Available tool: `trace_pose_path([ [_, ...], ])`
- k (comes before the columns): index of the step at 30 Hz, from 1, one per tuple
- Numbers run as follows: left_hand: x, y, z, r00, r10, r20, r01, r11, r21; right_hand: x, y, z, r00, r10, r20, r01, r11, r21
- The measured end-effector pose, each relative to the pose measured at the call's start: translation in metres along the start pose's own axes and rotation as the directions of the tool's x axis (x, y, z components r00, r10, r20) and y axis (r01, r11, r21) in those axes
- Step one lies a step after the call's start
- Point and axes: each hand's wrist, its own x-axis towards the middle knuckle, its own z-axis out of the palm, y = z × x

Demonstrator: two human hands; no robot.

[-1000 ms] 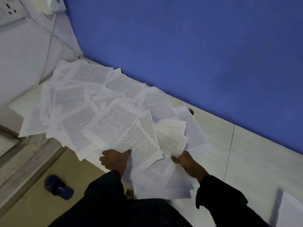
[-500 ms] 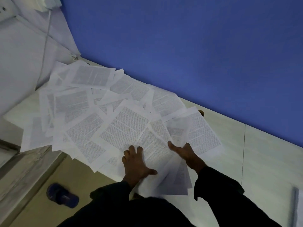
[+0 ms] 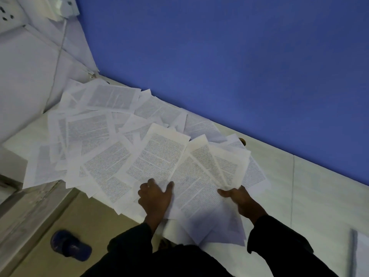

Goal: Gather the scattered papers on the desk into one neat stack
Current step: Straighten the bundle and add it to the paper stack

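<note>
The left hand, flat on the papers half a second ago, now curls round their lower edge. Several near sheets have been drawn together into a fan between it and the right hand.

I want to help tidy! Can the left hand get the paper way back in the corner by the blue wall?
Probably yes. Nothing stands between the left hand and the corner paper, only other sheets lying flat. But that hand is gripping near sheets now, and the reach is long.
</note>
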Motion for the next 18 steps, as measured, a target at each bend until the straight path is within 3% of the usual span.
trace_pose_path([
  [3, 0.014, 0.015, 0.003, 0.985, -0.161, 0.060, 0.160, 0.987, 0.019, -0.019, 0.014, -0.036, 0.998, -0.006, -0.058, 0.012, 0.994, 0.108],
  [6, 0.018, 0.037, 0.005, 0.981, -0.185, 0.061, 0.185, 0.983, 0.012, -0.036, 0.035, -0.068, 0.994, -0.039, -0.102, 0.063, 0.968, 0.242],
  [10, 0.001, 0.073, 0.021, 0.994, -0.080, 0.075, 0.083, 0.996, -0.044, -0.060, 0.060, -0.100, 0.992, -0.077, -0.100, 0.108, 0.929, 0.353],
  [12, -0.007, 0.092, 0.033, 0.983, 0.057, 0.176, -0.028, 0.986, -0.163, -0.067, 0.070, -0.116, 0.993, -0.065, -0.100, 0.103, 0.893, 0.437],
  [14, -0.012, 0.112, 0.044, 0.948, 0.126, 0.292, -0.053, 0.968, -0.245, -0.076, 0.076, -0.131, 0.994, -0.068, -0.082, 0.099, 0.866, 0.490],
  [16, -0.015, 0.130, 0.052, 0.941, 0.033, 0.336, 0.077, 0.948, -0.308, -0.085, 0.082, -0.148, 0.993, -0.077, -0.092, 0.113, 0.848, 0.517],
  [18, -0.013, 0.144, 0.055, 0.897, -0.075, 0.435, 0.294, 0.837, -0.462, -0.094, 0.090, -0.167, 0.989, -0.093, -0.117, 0.142, 0.833, 0.535],
])
